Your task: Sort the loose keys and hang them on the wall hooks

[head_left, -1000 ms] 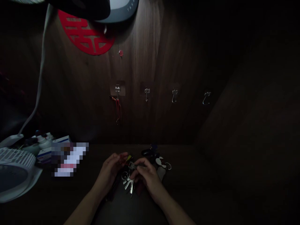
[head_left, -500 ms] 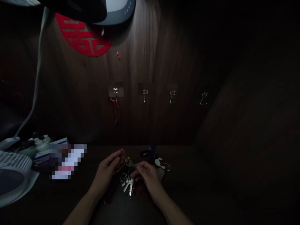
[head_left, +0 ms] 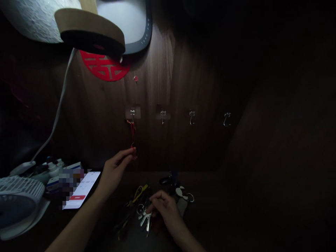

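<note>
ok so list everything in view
bent metal hooks: 4, silver, middle row
looped cord: 1, red, leftmost hook
round cut-out: 1, red, upper left
rounded panel: 1, pale, top
thick disc: 1, tan-black, top left
textured object: 1, white, top left
long cable: 1, white, left
slatted device: 1, white, lower left
small bottles: 2 or more, white, left
printed cartons: 2, white-blue, left
lit phone: 1, white screen, beside cartons
metal keys: several, silver, lower middle
thin cord: 1, yellow, above keys
oval tag: 1, white, right of keys
dark objects: unclear count, black, beside tag
left hand: 1, bare, fingers on red piece
right hand: 1, bare, fingers at keys
</note>
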`<state>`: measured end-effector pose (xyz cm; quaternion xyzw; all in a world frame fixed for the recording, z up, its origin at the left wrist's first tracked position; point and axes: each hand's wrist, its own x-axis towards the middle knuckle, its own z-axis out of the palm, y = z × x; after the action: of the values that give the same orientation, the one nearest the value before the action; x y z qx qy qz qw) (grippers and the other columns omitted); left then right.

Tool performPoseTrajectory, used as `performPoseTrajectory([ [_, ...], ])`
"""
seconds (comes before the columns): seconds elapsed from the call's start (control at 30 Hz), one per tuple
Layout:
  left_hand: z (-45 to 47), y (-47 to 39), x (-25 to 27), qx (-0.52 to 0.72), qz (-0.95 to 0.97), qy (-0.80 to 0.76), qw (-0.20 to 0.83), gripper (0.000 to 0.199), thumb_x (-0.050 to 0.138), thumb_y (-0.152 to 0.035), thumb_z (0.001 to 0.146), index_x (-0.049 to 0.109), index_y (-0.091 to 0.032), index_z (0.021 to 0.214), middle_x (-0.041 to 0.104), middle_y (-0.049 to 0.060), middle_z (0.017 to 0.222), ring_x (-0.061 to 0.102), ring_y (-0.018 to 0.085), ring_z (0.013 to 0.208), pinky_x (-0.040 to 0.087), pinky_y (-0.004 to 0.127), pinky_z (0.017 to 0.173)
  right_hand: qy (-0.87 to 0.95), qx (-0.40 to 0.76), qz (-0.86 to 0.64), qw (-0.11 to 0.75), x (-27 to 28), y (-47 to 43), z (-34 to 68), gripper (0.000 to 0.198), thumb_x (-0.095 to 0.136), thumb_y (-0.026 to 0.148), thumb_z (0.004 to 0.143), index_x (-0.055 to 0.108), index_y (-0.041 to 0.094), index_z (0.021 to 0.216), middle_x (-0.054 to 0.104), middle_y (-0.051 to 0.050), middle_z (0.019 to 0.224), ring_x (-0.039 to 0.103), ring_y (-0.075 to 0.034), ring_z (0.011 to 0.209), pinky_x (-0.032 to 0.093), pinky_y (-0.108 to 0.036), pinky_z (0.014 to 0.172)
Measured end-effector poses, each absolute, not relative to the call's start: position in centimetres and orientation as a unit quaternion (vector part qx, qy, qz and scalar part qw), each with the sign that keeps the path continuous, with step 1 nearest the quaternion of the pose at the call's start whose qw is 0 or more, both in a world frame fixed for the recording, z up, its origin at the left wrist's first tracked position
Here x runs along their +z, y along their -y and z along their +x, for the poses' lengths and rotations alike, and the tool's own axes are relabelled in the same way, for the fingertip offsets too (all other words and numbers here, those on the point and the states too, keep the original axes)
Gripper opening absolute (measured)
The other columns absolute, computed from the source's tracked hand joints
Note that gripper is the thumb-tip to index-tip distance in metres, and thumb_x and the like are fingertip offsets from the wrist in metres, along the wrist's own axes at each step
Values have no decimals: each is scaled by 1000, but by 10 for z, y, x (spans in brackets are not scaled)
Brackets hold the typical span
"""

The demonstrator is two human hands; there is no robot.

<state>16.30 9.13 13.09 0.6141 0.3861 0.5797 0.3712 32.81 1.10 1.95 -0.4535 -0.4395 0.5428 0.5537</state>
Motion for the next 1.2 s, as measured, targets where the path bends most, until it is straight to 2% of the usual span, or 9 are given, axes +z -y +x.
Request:
performPoseTrajectory([
  [0.17, 168, -119, 175, 646, 611, -360, 281, 26, 61, -35, 76, 68, -20, 96, 72, 2, 93, 67, 18, 83, 53, 30, 78, 448, 533, -455, 555, 17, -10, 329, 42, 64, 57, 69, 59, 16, 76, 66, -2, 56, 51, -11, 47, 35, -19, 45],
  [0.33, 179, -139, 196, 650, 644, -371, 158, 22, 56, -31, 79, 67, -18, 93, 72, 2, 91, 66, 16, 78, 53, 25, 70, 462, 522, -461, 549, 18, -9, 329, 43, 63, 58, 69, 60, 16, 76, 65, -3, 56, 50, -10, 49, 36, -20, 47],
  [0.5, 182, -155, 198, 631, 670, -386, 61, 18, 56, -26, 77, 64, -20, 92, 69, 1, 88, 64, 16, 80, 49, 26, 75, 455, 524, -468, 547, 21, -8, 329, 43, 63, 60, 68, 59, 17, 75, 63, -1, 55, 46, -10, 46, 34, -19, 42],
  [0.73, 182, -165, 190, 603, 686, -405, 49, 16, 59, -24, 74, 61, -21, 90, 62, -3, 71, 60, 13, 65, 46, 24, 66, 478, 518, -458, 542, 21, -8, 328, 40, 61, 57, 71, 59, 17, 75, 62, 0, 53, 48, -10, 46, 36, -19, 43],
  [1.03, 170, -158, 157, 579, 683, -436, 84, 20, 54, -32, 79, 57, -21, 95, 66, 1, 89, 63, 17, 80, 47, 26, 73, 473, 526, -469, 528, 21, -9, 330, 34, 63, 50, 72, 60, 17, 76, 63, 0, 55, 50, -9, 48, 35, -17, 44],
  [1.2, 155, -147, 122, 532, 691, -475, 119, 25, 50, -35, 80, 58, -21, 98, 67, 2, 91, 63, 18, 83, 46, 26, 75, 475, 536, -468, 517, 18, -9, 329, 37, 62, 53, 72, 58, 16, 77, 62, 0, 55, 45, -7, 41, 34, -16, 37],
])
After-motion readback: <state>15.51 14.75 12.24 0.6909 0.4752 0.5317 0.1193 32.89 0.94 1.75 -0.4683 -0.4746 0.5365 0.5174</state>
